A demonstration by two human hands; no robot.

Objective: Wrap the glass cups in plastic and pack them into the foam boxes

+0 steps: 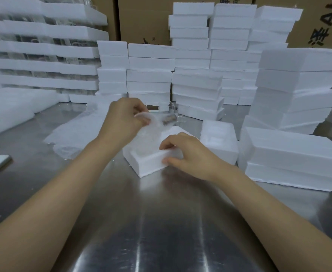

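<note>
An open white foam box [148, 162] lies at the middle of the steel table. My right hand [188, 155] grips its near right corner, fingers over the rim and thumb on the side wall. My left hand [127, 118] pinches the top of a glass cup wrapped in clear plastic [153, 130], which stands tilted in the box's hollow. A bare glass cup [174, 112] stands just behind the box.
A foam lid [219, 140] lies right of the box, with stacked foam boxes [291, 152] beyond it. More foam stacks [196, 61] wall the back. Plastic sheets [76, 132] lie at left, beside foam sheets [10, 108]. Cardboard cartons [141, 18] stand behind.
</note>
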